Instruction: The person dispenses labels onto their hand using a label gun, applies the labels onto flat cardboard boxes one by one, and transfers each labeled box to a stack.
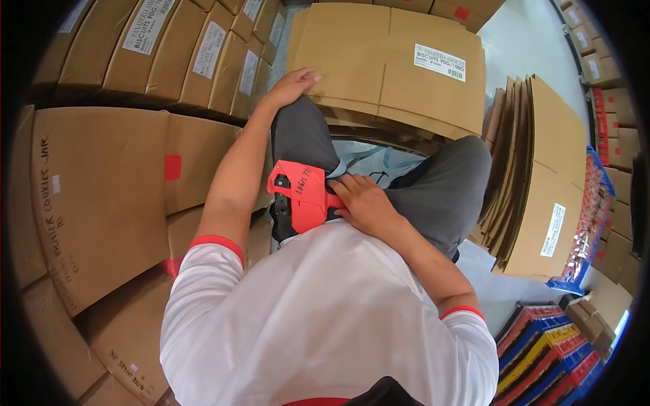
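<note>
A red tape dispenser (308, 196) with "LOGISTIC" handwritten on it lies across my lap, against my left thigh. My right hand (365, 203) is closed at the dispenser's handle, near my waist; part of the grip is hidden under the fingers. Resting on my left knee, my left hand (294, 88) has its fingers stretched out and holds nothing. Just beyond it lies a stack of flattened cardboard boxes (345, 54), the top one bearing a white biscuit label (440, 62).
Packed cartons (101, 196) are piled close along my left side. More flattened cardboard (542, 176) leans upright to my right. Farther right stand a blue crate (589, 223) of packets and stacked coloured crates (552, 352). A pale blue strap (389, 159) hangs between my knees.
</note>
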